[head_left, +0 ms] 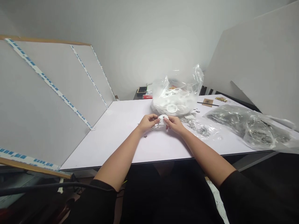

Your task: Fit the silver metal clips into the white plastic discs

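Note:
Between my two hands is a small white round plastic part (163, 119), with a little slot near its top. The fingers of my left hand (148, 122) pinch its left edge. On its right edge the thumb and fingers of my right hand (175, 123) are closed too. Small metal pieces (156, 127) lie on the table under and around my hands, partly hidden by them. Just behind my hands stands a clear plastic bag (176, 98) full of white parts, some of them round.
Small clear bags of metal pieces (203, 131) lie right of my hands. A big clear bag of dark parts (254, 127) reaches the table's (105, 140) right front edge. A brown square (207, 102) lies behind it. A panel (56, 93) borders the left side.

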`<state>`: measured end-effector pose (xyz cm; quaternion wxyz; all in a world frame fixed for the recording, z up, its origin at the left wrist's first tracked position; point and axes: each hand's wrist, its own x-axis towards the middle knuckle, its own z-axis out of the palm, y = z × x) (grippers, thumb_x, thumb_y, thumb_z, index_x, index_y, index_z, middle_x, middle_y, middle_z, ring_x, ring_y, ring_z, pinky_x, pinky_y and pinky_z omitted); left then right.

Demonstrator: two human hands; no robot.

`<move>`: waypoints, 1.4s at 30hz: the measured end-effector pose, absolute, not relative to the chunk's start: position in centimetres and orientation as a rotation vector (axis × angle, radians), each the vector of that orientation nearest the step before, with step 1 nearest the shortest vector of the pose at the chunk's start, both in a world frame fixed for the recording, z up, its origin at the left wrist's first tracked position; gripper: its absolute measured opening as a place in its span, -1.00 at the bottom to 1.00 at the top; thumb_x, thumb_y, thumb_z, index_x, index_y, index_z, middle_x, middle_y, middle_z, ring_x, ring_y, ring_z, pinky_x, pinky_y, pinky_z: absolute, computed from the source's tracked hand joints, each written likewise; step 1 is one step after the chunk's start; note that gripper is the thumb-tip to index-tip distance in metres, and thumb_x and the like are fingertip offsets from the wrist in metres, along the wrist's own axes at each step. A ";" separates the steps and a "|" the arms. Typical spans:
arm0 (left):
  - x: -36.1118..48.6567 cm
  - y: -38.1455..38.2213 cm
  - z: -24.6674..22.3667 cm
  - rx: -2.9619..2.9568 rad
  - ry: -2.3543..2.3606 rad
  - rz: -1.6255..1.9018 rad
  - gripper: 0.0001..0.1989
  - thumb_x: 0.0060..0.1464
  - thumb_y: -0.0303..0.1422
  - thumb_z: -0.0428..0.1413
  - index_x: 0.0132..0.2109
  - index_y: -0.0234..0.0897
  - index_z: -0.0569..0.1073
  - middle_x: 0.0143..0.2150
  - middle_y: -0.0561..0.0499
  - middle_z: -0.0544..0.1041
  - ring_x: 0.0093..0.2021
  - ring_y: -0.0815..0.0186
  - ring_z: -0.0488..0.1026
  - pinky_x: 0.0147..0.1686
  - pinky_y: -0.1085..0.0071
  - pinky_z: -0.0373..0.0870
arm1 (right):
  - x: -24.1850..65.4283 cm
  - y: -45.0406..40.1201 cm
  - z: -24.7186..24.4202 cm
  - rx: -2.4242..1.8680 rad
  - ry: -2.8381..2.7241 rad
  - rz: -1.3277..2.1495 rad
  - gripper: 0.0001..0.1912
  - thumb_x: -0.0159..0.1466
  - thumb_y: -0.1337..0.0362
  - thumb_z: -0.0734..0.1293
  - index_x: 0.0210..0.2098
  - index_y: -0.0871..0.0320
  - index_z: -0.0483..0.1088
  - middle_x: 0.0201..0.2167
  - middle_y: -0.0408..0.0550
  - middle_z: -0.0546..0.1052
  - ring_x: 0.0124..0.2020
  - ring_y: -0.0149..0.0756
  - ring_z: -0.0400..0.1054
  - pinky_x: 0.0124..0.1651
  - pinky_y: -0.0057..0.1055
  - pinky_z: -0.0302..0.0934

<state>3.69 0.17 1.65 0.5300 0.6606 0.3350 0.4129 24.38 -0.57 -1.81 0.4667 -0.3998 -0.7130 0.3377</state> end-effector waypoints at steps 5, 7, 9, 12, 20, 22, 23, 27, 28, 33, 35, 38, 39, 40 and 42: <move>3.8 0.2 1.6 1.543 0.774 0.968 -0.37 -0.26 0.08 0.44 -0.28 -0.39 0.50 -0.42 0.01 0.46 -0.40 0.41 0.37 -0.35 0.43 0.28 | 24.2 -0.6 -1.6 -0.940 -1.751 0.723 -0.30 0.21 -0.42 0.28 -0.40 0.16 0.40 -0.53 -0.04 0.44 -0.50 -0.28 0.32 -0.43 -0.35 0.17; 3.8 0.3 1.4 1.554 0.765 0.950 -0.37 -0.25 0.09 0.44 -0.28 -0.39 0.51 -0.44 0.03 0.44 -0.42 0.43 0.35 -0.36 0.44 0.27 | 24.1 -0.6 -1.5 -0.948 -1.757 0.653 -0.31 0.21 -0.41 0.29 -0.43 0.16 0.38 -0.56 -0.06 0.39 -0.52 -0.32 0.24 -0.45 -0.37 0.09; 3.9 0.4 1.2 1.573 0.760 0.933 -0.38 -0.23 0.09 0.43 -0.27 -0.39 0.51 -0.47 0.05 0.42 -0.44 0.44 0.34 -0.37 0.45 0.25 | 24.1 -0.7 -1.4 -0.954 -1.759 0.602 -0.33 0.21 -0.38 0.30 -0.42 0.17 0.40 -0.56 -0.08 0.37 -0.53 -0.35 0.19 -0.46 -0.38 0.04; 3.9 0.4 1.2 1.592 0.761 0.907 -0.36 -0.22 0.11 0.41 -0.27 -0.39 0.50 -0.49 0.06 0.40 -0.46 0.44 0.32 -0.40 0.44 0.21 | 24.1 -0.8 -1.4 -0.956 -1.759 0.582 -0.37 0.23 -0.33 0.31 -0.38 0.18 0.45 -0.56 -0.08 0.39 -0.53 -0.36 0.19 -0.46 -0.39 0.04; 3.9 0.5 1.1 1.604 0.765 0.841 -0.33 -0.22 0.14 0.40 -0.24 -0.40 0.51 -0.51 0.09 0.35 -0.53 0.49 0.22 -0.50 0.46 0.05 | 24.3 -1.0 -1.4 -0.900 -1.791 0.446 -0.55 0.28 -0.11 0.33 -0.30 0.20 0.52 -0.48 -0.04 0.52 -0.51 -0.36 0.29 -0.43 -0.42 0.14; 3.9 0.5 1.1 1.602 0.758 0.835 -0.33 -0.22 0.14 0.40 -0.25 -0.41 0.50 -0.50 0.09 0.35 -0.54 0.51 0.21 -0.51 0.47 0.04 | 24.4 -1.0 -1.3 -0.869 -1.811 0.341 -0.59 0.29 -0.05 0.33 -0.29 0.21 0.54 -0.48 -0.03 0.54 -0.53 -0.39 0.27 -0.44 -0.43 0.14; 3.9 0.4 1.1 1.600 0.755 0.833 -0.33 -0.22 0.14 0.40 -0.25 -0.41 0.50 -0.50 0.09 0.35 -0.54 0.51 0.21 -0.52 0.47 0.04 | 24.5 -1.0 -1.3 -0.846 -1.820 0.283 -0.60 0.30 -0.03 0.34 -0.29 0.22 0.55 -0.48 -0.03 0.54 -0.54 -0.40 0.26 -0.44 -0.44 0.14; 3.9 0.3 1.2 1.598 0.765 0.818 -0.31 -0.24 0.16 0.40 -0.26 -0.42 0.50 -0.51 0.09 0.35 -0.54 0.52 0.19 -0.52 0.48 0.03 | 24.7 -0.8 -1.4 -0.788 -1.848 0.058 -0.65 0.34 0.05 0.34 -0.30 0.22 0.59 -0.53 -0.04 0.52 -0.57 -0.42 0.24 -0.44 -0.45 0.14; 3.9 0.3 1.2 1.601 0.771 0.812 -0.31 -0.25 0.16 0.40 -0.27 -0.42 0.49 -0.52 0.10 0.34 -0.54 0.51 0.19 -0.52 0.48 0.03 | 24.8 -0.8 -1.5 -0.786 -1.851 0.019 -0.65 0.34 0.06 0.34 -0.31 0.22 0.60 -0.54 -0.05 0.51 -0.57 -0.43 0.24 -0.44 -0.45 0.14; 4.0 0.3 1.2 1.595 0.778 0.800 -0.30 -0.26 0.16 0.40 -0.28 -0.42 0.50 -0.54 0.10 0.33 -0.55 0.51 0.19 -0.52 0.47 0.01 | 24.8 -0.6 -1.7 -0.748 -1.845 -0.069 -0.65 0.35 0.09 0.35 -0.34 0.24 0.63 -0.61 -0.06 0.48 -0.61 -0.45 0.23 -0.48 -0.47 0.11; 4.0 0.4 1.2 1.592 0.774 0.802 -0.30 -0.27 0.17 0.40 -0.28 -0.42 0.49 -0.53 0.10 0.33 -0.55 0.51 0.19 -0.52 0.47 0.02 | 24.7 -0.6 -1.7 -0.741 -1.838 -0.079 -0.64 0.35 0.09 0.35 -0.33 0.25 0.64 -0.63 -0.07 0.46 -0.62 -0.46 0.22 -0.50 -0.47 0.09; 3.9 0.5 1.1 1.596 0.765 0.801 -0.30 -0.27 0.18 0.40 -0.29 -0.42 0.49 -0.54 0.10 0.32 -0.55 0.51 0.19 -0.52 0.48 0.02 | 24.7 -0.7 -1.6 -0.755 -1.827 -0.051 -0.63 0.35 0.08 0.35 -0.34 0.24 0.65 -0.64 -0.07 0.46 -0.62 -0.45 0.23 -0.50 -0.47 0.09; 3.9 0.5 1.0 1.598 0.760 0.799 -0.30 -0.25 0.17 0.40 -0.28 -0.42 0.49 -0.54 0.10 0.32 -0.55 0.51 0.19 -0.53 0.48 0.02 | 24.6 -0.7 -1.6 -0.763 -1.825 -0.029 -0.62 0.36 0.08 0.34 -0.36 0.23 0.65 -0.64 -0.06 0.47 -0.62 -0.44 0.24 -0.50 -0.47 0.09; 3.8 0.6 0.9 1.602 0.755 0.797 -0.31 -0.23 0.16 0.40 -0.28 -0.42 0.49 -0.54 0.10 0.32 -0.56 0.52 0.18 -0.53 0.48 0.02 | 24.6 -0.8 -1.5 -0.771 -1.825 0.000 -0.61 0.36 0.08 0.33 -0.37 0.23 0.64 -0.62 -0.05 0.48 -0.61 -0.44 0.25 -0.49 -0.46 0.10; 3.7 0.7 0.7 1.605 0.741 0.799 -0.34 -0.18 0.15 0.39 -0.27 -0.41 0.49 -0.54 0.10 0.31 -0.57 0.53 0.16 -0.54 0.48 0.01 | 24.7 -0.8 -1.4 -0.787 -1.827 0.076 -0.59 0.38 0.06 0.30 -0.34 0.22 0.64 -0.57 -0.03 0.53 -0.59 -0.42 0.28 -0.47 -0.45 0.12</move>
